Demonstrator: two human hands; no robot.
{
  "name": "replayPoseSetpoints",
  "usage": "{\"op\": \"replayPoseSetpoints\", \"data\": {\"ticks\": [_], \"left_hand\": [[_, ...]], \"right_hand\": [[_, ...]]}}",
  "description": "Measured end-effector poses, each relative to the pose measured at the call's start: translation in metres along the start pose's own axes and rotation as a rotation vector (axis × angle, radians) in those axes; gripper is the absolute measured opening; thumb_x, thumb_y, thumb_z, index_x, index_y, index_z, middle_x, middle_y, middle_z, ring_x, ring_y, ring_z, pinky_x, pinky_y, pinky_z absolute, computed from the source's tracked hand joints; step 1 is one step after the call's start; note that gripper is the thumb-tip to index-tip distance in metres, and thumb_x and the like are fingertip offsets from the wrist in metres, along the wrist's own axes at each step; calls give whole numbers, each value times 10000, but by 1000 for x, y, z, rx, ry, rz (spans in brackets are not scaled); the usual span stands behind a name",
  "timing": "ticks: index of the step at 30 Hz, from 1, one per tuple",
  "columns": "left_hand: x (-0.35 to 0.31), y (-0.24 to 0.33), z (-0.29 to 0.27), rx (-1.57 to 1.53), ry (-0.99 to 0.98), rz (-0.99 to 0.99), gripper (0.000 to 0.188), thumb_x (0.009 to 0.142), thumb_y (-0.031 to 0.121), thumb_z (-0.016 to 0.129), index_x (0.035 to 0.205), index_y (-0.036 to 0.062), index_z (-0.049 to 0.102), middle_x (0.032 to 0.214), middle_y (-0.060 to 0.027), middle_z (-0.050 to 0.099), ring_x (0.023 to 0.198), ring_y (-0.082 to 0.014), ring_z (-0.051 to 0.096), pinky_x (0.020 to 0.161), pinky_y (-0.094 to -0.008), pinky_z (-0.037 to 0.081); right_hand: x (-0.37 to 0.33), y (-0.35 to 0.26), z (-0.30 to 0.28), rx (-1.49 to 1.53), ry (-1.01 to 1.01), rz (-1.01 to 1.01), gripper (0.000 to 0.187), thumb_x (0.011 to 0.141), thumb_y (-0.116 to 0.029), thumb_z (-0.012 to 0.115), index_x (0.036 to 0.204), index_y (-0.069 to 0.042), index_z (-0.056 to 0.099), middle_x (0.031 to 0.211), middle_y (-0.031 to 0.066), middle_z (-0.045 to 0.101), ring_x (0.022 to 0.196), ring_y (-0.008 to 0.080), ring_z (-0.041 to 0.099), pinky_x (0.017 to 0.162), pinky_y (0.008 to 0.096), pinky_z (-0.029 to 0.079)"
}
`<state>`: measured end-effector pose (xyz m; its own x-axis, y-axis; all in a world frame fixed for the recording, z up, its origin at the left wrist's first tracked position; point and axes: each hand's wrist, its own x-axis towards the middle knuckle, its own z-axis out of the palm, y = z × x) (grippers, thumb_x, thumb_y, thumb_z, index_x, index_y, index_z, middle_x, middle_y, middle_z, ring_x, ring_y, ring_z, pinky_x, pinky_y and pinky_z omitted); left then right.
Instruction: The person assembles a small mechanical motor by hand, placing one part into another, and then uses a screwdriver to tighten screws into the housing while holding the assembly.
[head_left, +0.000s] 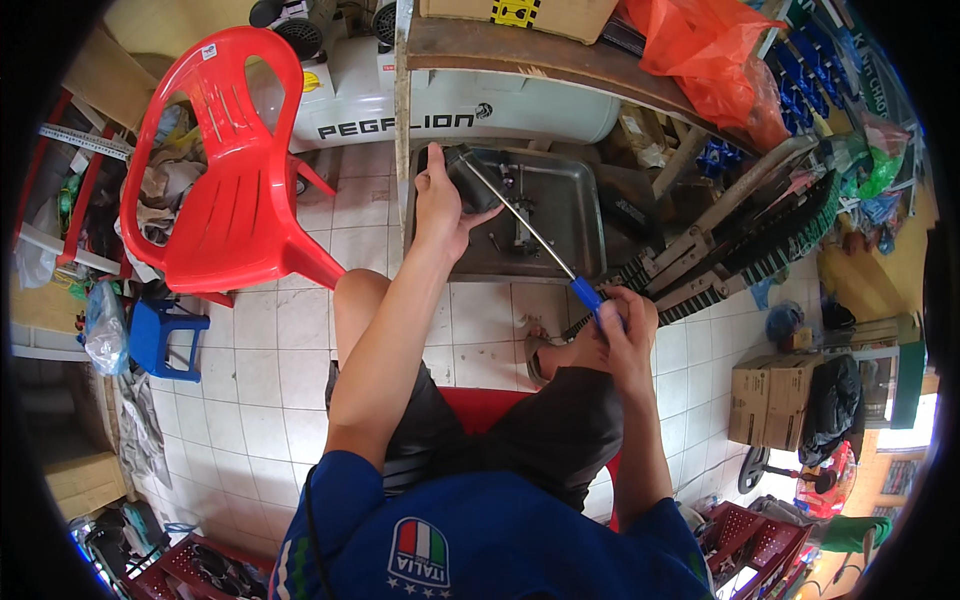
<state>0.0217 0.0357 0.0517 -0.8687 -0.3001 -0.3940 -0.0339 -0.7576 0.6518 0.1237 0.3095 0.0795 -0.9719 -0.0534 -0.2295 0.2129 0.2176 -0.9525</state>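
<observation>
My right hand [627,325] is wrapped round the blue handle of a long screwdriver [540,240]. Its steel shaft slants up and left to a dark, roughly cylindrical part [470,182] held by my left hand [442,205]. The tip meets or passes close to the top of that part; whether it is seated in a screw I cannot tell. My left thumb points up along the near side, and the fingers curl underneath. Below and beyond lies a metal tray [601,225] with several small dark metal parts [525,222] in it.
A red plastic chair [215,215] and a blue stool [165,335] stand to the left. Behind the tray are a wooden shelf [520,60] and a grey tank [560,110]. Long metal parts with green-edged strips [740,250] lean at the right, near cardboard boxes [770,400].
</observation>
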Motion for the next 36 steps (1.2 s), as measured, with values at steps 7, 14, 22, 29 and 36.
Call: {"op": "replayPoseSetpoints", "data": {"ticks": [7, 14, 22, 29, 36], "left_hand": [[2, 1, -3, -6, -19, 11, 592, 1003, 596, 427, 1338, 108, 411, 1279, -146, 536, 1141, -365, 586, 945, -666, 487], [2, -1, -3, 25, -37, -7, 599, 1001, 590, 437, 1340, 104, 353, 1265, -162, 530, 1107, -360, 604, 924, -661, 505], [-4, 0, 3, 52, 19, -4, 614, 987, 603, 461, 1326, 108, 331, 1259, -156, 510, 1101, -361, 605, 930, -661, 498], [-3, 0, -1, 42, 5, 11, 617, 984, 602, 469, 1337, 116, 327, 1281, -150, 506, 1123, -374, 594, 933, -673, 485], [-2, 0, 0, 34, 19, -5, 597, 994, 596, 454, 1329, 115, 339, 1285, -146, 524, 1118, -360, 602, 940, -665, 487]], "right_hand": [[0, 10, -7, -209, -183, -119, 327, 1042, -335, 518, 1148, -27, 536, 783, 33, 562, 589, 72, 498, 512, 220, 393], [4, 14, 2, -101, -9, -39, 388, 1061, -349, 481, 1151, 24, 540, 738, 43, 535, 550, 94, 504, 460, 228, 401], [-6, 11, -8, -221, -182, -88, 412, 930, -90, 666, 1284, 7, 480, 866, 78, 600, 661, 116, 577, 643, 247, 507], [-10, 13, 12, 228, 57, -8, 357, 967, -97, 596, 1293, -16, 474, 887, 87, 604, 691, 152, 594, 670, 274, 528], [-13, 22, 25, 311, 98, -150, 328, 1049, -247, 514, 1293, -56, 407, 835, 83, 572, 611, 144, 531, 608, 293, 517]]}}
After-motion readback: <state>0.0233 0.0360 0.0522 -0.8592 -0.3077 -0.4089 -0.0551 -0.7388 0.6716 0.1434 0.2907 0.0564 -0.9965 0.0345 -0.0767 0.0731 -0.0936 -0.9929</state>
